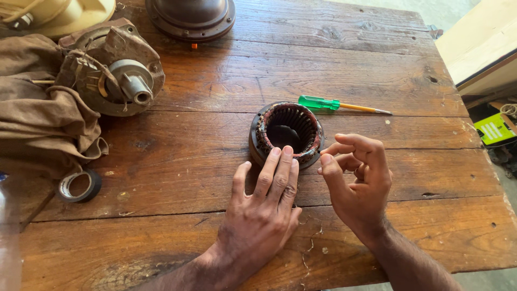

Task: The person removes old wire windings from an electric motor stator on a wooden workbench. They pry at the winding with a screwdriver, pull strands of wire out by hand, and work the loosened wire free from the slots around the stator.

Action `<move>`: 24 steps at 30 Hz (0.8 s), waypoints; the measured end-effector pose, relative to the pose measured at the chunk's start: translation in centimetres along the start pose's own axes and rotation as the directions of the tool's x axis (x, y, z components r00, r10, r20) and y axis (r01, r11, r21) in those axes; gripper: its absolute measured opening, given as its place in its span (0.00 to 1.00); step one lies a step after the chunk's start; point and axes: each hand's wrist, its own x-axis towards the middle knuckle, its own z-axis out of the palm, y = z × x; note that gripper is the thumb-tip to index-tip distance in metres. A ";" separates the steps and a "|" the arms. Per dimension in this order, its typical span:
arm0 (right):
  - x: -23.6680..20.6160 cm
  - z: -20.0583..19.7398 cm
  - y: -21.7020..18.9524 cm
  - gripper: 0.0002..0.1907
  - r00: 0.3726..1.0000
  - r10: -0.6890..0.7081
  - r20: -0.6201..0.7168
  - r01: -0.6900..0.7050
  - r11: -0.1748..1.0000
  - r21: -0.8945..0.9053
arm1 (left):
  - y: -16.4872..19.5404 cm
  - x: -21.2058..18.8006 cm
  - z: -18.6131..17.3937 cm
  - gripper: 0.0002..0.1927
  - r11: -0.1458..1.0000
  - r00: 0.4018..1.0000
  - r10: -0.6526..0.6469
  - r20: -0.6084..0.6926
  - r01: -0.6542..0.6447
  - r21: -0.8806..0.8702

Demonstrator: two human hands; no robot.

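Observation:
A round motor stator [286,133] with copper windings and a dark open centre lies on the wooden table [215,91]. My left hand [260,207] lies flat on the table, its fingertips resting on the stator's near rim. My right hand [356,180] hovers just right of the stator, fingers curled, thumb and forefinger pinched close together; whether something thin is between them I cannot tell. A green-handled screwdriver [335,105] lies just beyond the stator.
A motor housing with a shaft [119,73] sits at the left on a brown cloth [37,116]. A tape roll [79,186] lies near the left edge. A dark round cover [191,17] stands at the far edge. A cream fan part [59,15] is top left.

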 end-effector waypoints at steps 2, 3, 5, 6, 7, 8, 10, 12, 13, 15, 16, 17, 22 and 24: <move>0.0 0.0 0.1 0.17 1.000 0.003 0.005 -0.003 1.000 -0.008 | 0.1 0.0 -0.1 0.43 1.000 1.000 -0.001 -0.005 0.001 0.021; 0.0 0.0 0.1 0.17 1.000 -0.007 0.009 0.007 1.000 -0.008 | 0.1 -0.1 -0.1 0.43 1.000 1.000 0.003 -0.002 -0.003 0.014; -0.1 0.0 0.2 0.17 0.999 -0.028 0.016 0.028 1.000 -0.008 | 0.0 -0.1 0.0 0.42 1.000 1.000 0.012 0.002 -0.012 0.000; -0.1 0.0 0.2 0.17 1.000 -0.021 0.012 0.021 1.000 -0.004 | -0.1 0.0 0.0 0.41 1.000 1.000 0.018 -0.003 -0.018 -0.008; -0.2 0.0 0.2 0.17 1.000 -0.012 0.008 0.012 1.000 -0.001 | -0.2 0.0 0.1 0.41 1.000 1.000 0.025 -0.006 -0.025 -0.017; -0.2 0.0 0.1 0.18 1.000 -0.004 0.003 0.004 1.000 0.002 | -0.3 0.0 0.1 0.40 0.999 0.999 0.032 -0.010 -0.032 -0.026; -0.2 0.0 0.1 0.18 1.000 -0.007 0.003 0.007 1.000 -0.004 | -0.6 0.0 0.1 0.38 0.999 0.999 0.028 -0.037 -0.030 -0.041; -0.2 -0.1 0.1 0.18 1.000 -0.006 0.000 0.006 1.000 -0.014 | -0.9 0.1 0.0 0.36 0.999 0.998 0.016 -0.064 -0.019 -0.049; -0.2 -0.1 0.0 0.18 1.000 -0.006 -0.002 0.006 1.000 -0.020 | -1.0 0.1 0.0 0.35 0.999 0.997 0.006 -0.078 -0.010 -0.048; -0.2 0.0 0.0 0.18 1.000 -0.016 -0.005 0.016 0.999 -0.032 | -1.3 0.3 -0.1 0.33 0.999 0.995 -0.001 -0.099 -0.004 -0.045; -0.2 0.0 -0.1 0.18 1.000 -0.025 -0.003 0.024 0.999 -0.036 | -1.5 0.4 -0.2 0.33 0.999 0.995 0.001 -0.103 -0.005 -0.043; -0.3 0.0 -0.1 0.18 0.999 -0.034 -0.003 0.034 0.999 -0.042 | -1.6 0.6 -0.3 0.32 0.999 0.994 0.003 -0.108 -0.008 -0.041; -0.5 0.1 -0.3 0.19 0.999 -0.046 0.012 0.047 0.996 -0.072 | -1.7 0.7 -0.9 0.29 0.997 0.988 -0.014 -0.154 0.003 -0.071; -0.5 0.2 -0.3 0.19 0.999 -0.045 0.013 0.046 0.996 -0.071 | -1.7 1.0 -1.0 0.24 0.995 0.980 -0.020 -0.197 0.001 -0.097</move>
